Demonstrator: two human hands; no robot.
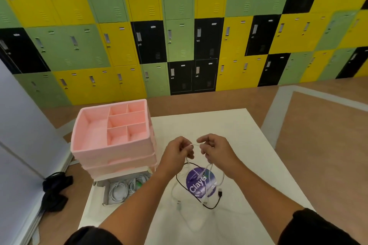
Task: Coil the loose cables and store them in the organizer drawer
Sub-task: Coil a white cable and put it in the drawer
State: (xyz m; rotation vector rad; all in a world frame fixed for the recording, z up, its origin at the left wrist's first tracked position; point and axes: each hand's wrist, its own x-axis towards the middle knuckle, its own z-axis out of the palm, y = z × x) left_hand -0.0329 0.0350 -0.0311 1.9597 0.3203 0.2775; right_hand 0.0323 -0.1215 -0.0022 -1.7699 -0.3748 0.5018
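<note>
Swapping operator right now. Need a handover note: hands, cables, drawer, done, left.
Hands: left hand and right hand both pinch the white cable, raised over the table; its loops hang to the tabletop.
Loose: black cable on the table, no hand on it.
Storage: drawer open at the pink organizer base, coiled white cables inside.
Done: some cables coiled and stored.
Left: finish coiling the white cable, coil the black cable, store both.

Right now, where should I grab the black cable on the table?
Probably just behind its plug, at the loop's right side, pinching from above. The black cable lies flat on the table, and that end looks free of the white cable your left hand and right hand hold.
</note>
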